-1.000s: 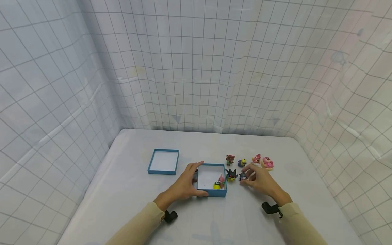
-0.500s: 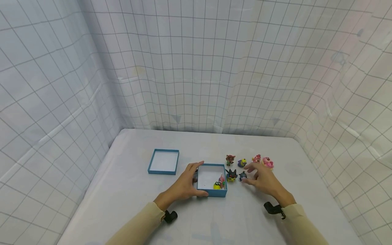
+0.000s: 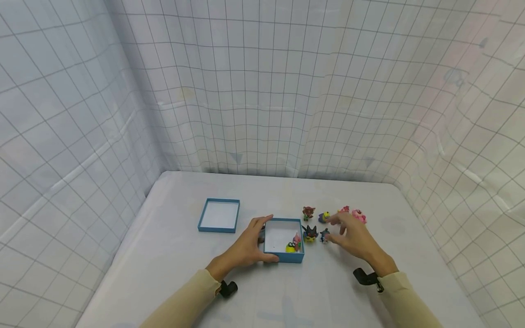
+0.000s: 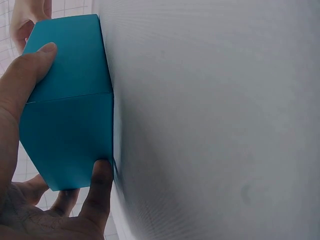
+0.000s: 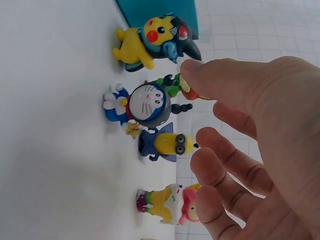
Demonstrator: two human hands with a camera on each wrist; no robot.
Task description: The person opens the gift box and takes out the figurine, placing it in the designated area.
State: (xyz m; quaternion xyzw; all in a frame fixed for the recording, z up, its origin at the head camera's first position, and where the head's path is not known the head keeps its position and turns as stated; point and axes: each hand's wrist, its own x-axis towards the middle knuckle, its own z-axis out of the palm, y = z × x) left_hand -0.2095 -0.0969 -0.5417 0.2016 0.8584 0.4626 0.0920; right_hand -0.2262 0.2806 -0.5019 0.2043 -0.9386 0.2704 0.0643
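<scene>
My left hand [image 3: 246, 246] grips the blue open box [image 3: 284, 258], its thumb on the front wall and fingers round the left and far sides. A yellow figurine [image 3: 290, 248] and a pink one [image 3: 297, 240] stand in the box's near right corner. My right hand [image 3: 356, 238] hovers with spread, bent fingers just right of a blue-and-white cat figurine [image 5: 147, 104] in a dark hood, holding nothing. That figurine stands upright on the table. Beside it, close to the box, is a yellow figurine with red cheeks and a black-eared hood [image 5: 145, 44].
A blue-rimmed lid [image 3: 219, 231] lies inside up at the back left. Behind the cat figurine stand a brown figurine [image 3: 308, 212] and a yellow goggled one [image 5: 172, 144]. Two pink figurines, one of them round [image 3: 359, 216], are farther right, partly behind my right hand.
My right fingers have let go of the cat figurine and drawn slightly up and right. The figurine stays in place, now fully exposed. My left hand and the box have not moved.
</scene>
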